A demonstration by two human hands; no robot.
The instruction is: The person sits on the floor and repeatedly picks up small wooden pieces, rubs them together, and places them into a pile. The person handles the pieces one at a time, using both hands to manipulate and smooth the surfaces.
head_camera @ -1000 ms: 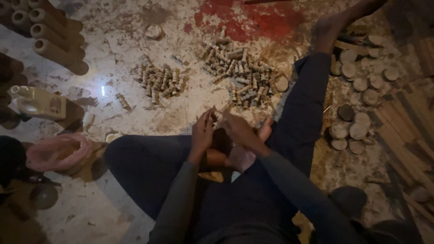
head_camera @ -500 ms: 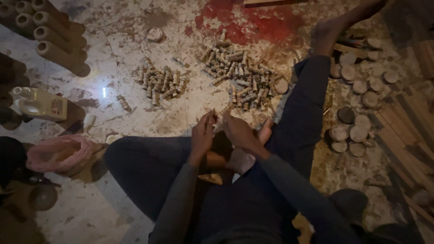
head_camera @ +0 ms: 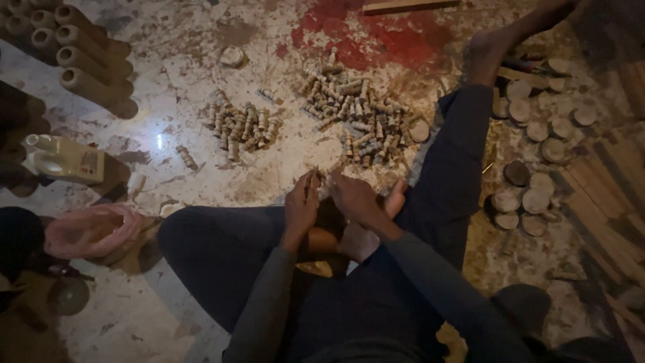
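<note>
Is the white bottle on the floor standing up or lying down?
Lying down. The white bottle rests on its side on the floor, cap end pointing toward the picture's left edge.

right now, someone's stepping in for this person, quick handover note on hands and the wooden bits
Left hand and right hand meet over the lap, pinching one small wooden peg between them; the grip itself is too dim to read.
Large heap of turned pegs lies ahead on the floor, a smaller heap to its left.
Wooden discs sit beyond the right leg.
Which heap is finished cannot be told.
</note>
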